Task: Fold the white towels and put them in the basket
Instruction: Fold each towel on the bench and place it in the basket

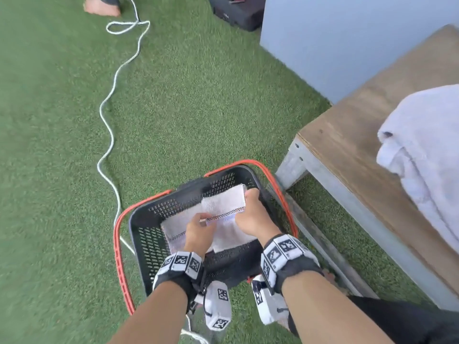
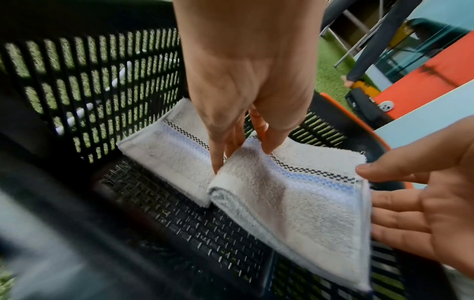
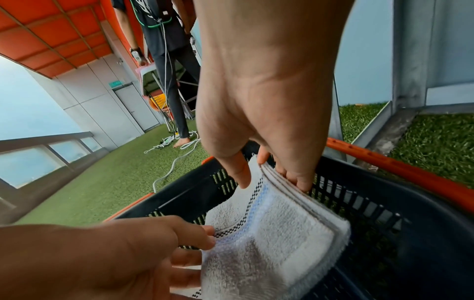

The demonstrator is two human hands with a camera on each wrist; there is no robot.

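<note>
A black mesh basket (image 1: 139, 219) with red handles stands on the green turf. Both my hands reach into it and hold one folded white towel (image 1: 223, 202) with a checked blue stripe. My left hand (image 2: 243, 150) pinches its left folded end between thumb and fingers. At the opposite edge my right hand (image 3: 269, 176) grips the layers, thumb on top and fingers underneath. The towel (image 2: 295, 199) hangs just above the basket floor. A second folded towel (image 2: 166, 146) lies flat on the floor to its left.
A wooden bench (image 1: 347, 135) on a metal frame stands close to the right of the basket, with a heap of white towels (image 1: 427, 155) on it. A white rope (image 1: 109, 135) winds over the turf at left. Another person's bare foot (image 1: 101, 7) and a black case (image 1: 236, 11) are far off.
</note>
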